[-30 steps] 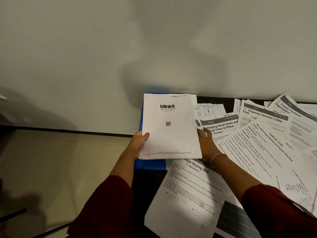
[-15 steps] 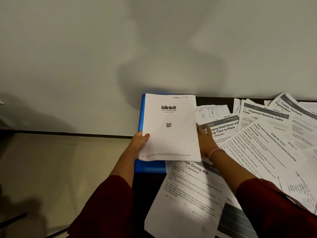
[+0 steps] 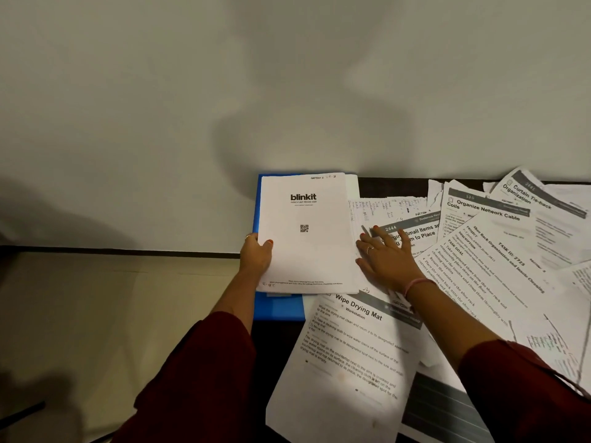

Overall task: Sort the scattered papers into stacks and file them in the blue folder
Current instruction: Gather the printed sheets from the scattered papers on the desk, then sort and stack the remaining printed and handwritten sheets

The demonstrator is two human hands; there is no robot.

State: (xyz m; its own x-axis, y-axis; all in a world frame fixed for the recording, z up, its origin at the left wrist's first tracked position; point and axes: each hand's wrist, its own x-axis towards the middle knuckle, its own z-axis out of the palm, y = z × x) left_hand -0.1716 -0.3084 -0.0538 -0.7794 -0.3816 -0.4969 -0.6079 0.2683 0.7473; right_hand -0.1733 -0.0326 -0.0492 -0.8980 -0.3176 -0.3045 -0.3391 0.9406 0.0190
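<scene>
- Head view: a blue folder (image 3: pixel 278 310) lies flat at the left end of a dark desk (image 3: pixel 271 346), its far edge against a pale wall (image 3: pixel 287 75).
- A stack of white papers (image 3: pixel 307 251) rests on the folder, covering most of it; the top sheet reads "blinkit" above a small QR code. The folder's blue shows along the left side and at the near corner.
- The left hand (image 3: pixel 256 255) holds the stack's left edge, thumb on top of the sheet and the other fingers hidden under it.
- The right hand (image 3: pixel 385 255) lies flat with fingers straight and spread, just right of the stack, pressing on a sheet headed "2644" (image 3: pixel 412 230); it holds nothing.
- A "Wipe Drying Mat" sheet (image 3: pixel 348 356) lies near the person, its top edge tucked under the stack and the right wrist.
- More loose sheets overlap to the right, among them "Organize Network Cable Coils" (image 3: pixel 486 209) and "Curtain Tie-back Organization" (image 3: pixel 527 195).
- Both forearms wear dark red sleeves (image 3: pixel 198 378); a pink band circles the right wrist.
</scene>
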